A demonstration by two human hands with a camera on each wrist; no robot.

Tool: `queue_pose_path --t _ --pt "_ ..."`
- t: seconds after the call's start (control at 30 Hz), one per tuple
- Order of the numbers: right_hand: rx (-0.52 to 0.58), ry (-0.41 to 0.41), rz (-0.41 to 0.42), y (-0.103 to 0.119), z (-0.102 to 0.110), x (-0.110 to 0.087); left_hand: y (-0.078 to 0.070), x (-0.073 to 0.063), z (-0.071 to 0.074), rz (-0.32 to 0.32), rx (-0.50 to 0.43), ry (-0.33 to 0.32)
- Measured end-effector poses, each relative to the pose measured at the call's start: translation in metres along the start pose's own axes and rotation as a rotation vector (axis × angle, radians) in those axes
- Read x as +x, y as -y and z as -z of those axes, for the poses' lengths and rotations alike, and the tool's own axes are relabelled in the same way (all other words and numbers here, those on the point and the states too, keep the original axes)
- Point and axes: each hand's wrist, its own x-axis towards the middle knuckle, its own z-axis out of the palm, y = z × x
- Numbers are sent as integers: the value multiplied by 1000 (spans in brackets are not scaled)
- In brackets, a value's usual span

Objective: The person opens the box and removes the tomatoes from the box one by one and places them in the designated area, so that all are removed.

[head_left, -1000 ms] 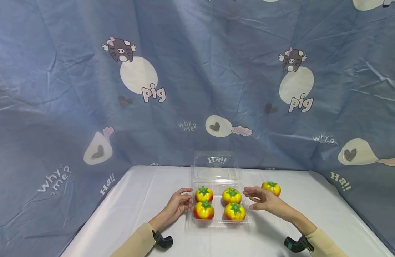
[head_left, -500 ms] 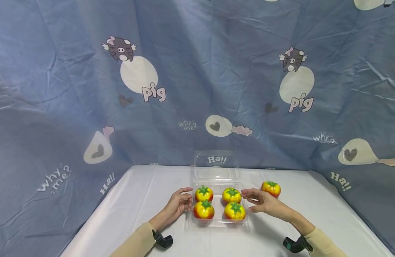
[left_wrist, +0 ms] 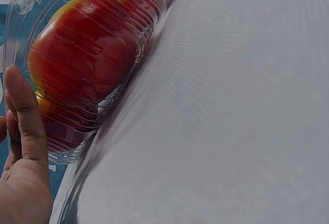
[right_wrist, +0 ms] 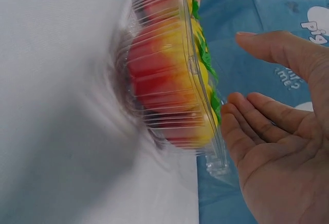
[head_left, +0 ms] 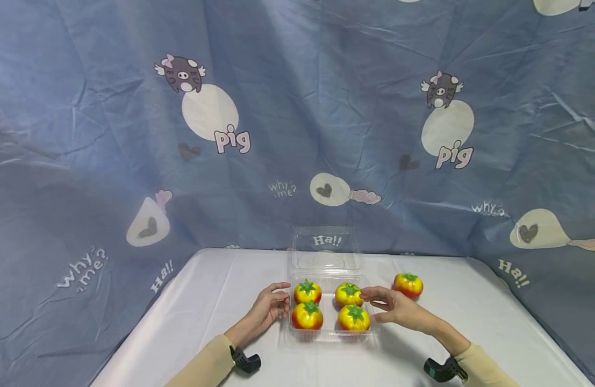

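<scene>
A clear plastic clamshell box (head_left: 328,334) stands on the table with its lid (head_left: 325,262) tipped back. Several yellow-and-red tomatoes (head_left: 307,317) with green star-shaped tops sit inside in two columns. My left hand (head_left: 268,307) is at the box's left side; in the left wrist view its extended fingers (left_wrist: 30,116) lie along the ribbed wall. On the opposite side, my right hand (head_left: 399,309) reaches over the rim with loosely bent fingers, fingertips beside the back right tomato (head_left: 346,295). In the right wrist view nothing is between its thumb and fingers (right_wrist: 264,116).
One more tomato (head_left: 408,285) lies on the white table (head_left: 249,269) behind my right hand, outside the box. A blue curtain (head_left: 297,134) printed with pigs and balloons hangs behind the table's far edge.
My right hand has moved a little left, from beside the box to over its right rim, baring more of the loose tomato. The left hand and the box stay put.
</scene>
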Motion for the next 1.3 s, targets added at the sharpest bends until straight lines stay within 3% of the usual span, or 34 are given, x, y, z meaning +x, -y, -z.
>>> queue_pose_path --t 0.7,1.0,1.3 --pt "-139 9 42 -5 -5 10 2 0 2 -10 0 13" --pt "-302 -17 7 -3 -8 13 1 2 1 1 -6 8" --pt "-383 -13 -24 3 -11 15 2 1 2 -6 0 13"
